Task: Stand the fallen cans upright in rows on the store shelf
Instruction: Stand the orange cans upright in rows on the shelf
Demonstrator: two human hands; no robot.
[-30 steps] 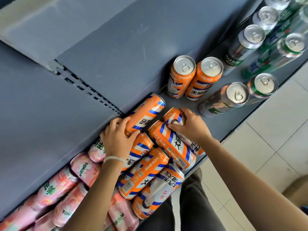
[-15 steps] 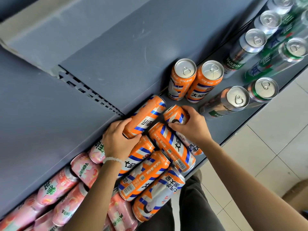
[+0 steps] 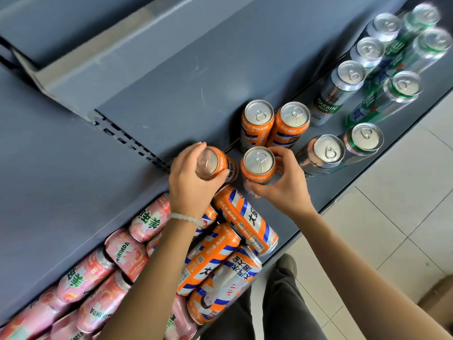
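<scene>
You see orange cans [image 3: 245, 218] striped in blue and white, with silver tops. The fallen soda cans [image 3: 126, 251] are pink with green lettering. The beer cans [image 3: 382, 104] are green and silver. The shelf [image 3: 147, 77] is flat blue-grey; your bracelet [image 3: 183, 217] is white.

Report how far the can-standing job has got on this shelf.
Done: two orange cans stand upright by the back panel, with the beer cans upright to their right. In hand: the right hand holds an upright orange can; the left hand grips a tilted can. Left: fallen orange cans and pink Mirinda cans.
</scene>
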